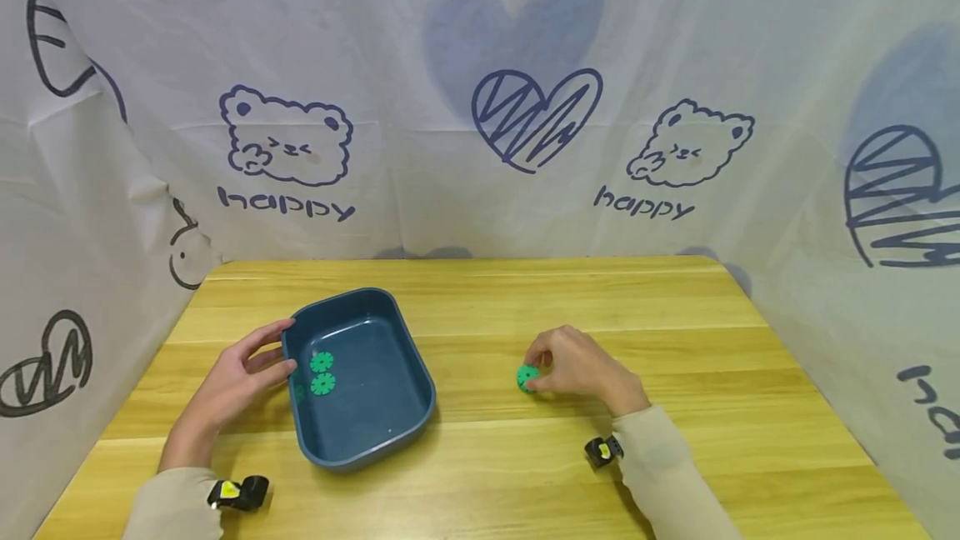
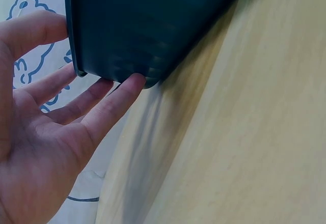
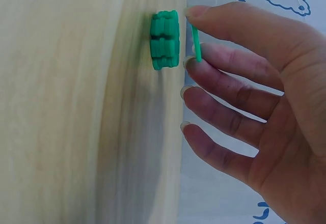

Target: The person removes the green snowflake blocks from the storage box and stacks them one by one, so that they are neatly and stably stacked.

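A dark blue bin [image 1: 408, 432] stands on the table, with two notched green discs [image 1: 322, 383] lying flat inside near its left wall. My left hand [image 1: 238, 382] touches that wall from outside with extended fingers, seen closer on the bin [image 2: 127, 30] in the left wrist view. My right hand [image 1: 577, 363] pinches one thin green disc [image 3: 196, 43] between thumb and fingertips. Just beneath it, a short stack of green discs [image 3: 165, 39] rests on the table, apart from the held disc. From the head view, the hand partly covers the green pieces [image 1: 527, 377].
The wooden table [image 1: 480, 490] runs back to a white cloth [image 1: 420, 165] printed with bears and hearts. The cloth also hangs along both sides. Each wrist wears a black strapped device, one left [image 1: 238, 492] and one right [image 1: 602, 452].
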Motion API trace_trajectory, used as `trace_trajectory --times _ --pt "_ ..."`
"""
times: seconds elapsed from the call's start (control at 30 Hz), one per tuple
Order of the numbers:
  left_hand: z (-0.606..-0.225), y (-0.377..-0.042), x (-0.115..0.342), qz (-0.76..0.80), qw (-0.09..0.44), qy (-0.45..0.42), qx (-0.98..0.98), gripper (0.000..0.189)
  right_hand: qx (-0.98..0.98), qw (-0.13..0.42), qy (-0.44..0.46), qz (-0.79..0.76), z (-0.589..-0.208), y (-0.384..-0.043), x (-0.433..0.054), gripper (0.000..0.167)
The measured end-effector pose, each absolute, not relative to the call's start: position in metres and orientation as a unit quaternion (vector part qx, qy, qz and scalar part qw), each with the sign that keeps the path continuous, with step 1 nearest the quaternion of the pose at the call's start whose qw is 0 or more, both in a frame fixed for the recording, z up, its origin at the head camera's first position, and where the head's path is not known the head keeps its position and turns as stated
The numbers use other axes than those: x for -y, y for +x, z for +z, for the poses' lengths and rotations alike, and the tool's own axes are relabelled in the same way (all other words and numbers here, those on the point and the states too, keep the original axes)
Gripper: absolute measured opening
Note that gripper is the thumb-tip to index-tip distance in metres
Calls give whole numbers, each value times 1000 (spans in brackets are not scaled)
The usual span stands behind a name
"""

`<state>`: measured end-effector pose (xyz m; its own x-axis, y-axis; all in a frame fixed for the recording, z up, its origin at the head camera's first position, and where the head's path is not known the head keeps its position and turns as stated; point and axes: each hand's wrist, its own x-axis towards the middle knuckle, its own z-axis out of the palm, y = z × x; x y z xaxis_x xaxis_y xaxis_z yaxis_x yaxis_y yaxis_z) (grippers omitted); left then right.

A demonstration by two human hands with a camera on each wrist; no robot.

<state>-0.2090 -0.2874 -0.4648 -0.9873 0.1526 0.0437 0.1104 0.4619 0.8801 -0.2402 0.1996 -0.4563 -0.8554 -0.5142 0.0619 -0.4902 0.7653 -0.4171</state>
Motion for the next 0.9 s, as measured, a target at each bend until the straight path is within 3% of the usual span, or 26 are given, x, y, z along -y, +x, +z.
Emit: trace_trajectory --times 0.9 --pt "-467 -211 288 518 25 74 -852 71 -939 27 -277 -204 -459 -240 -200 19"
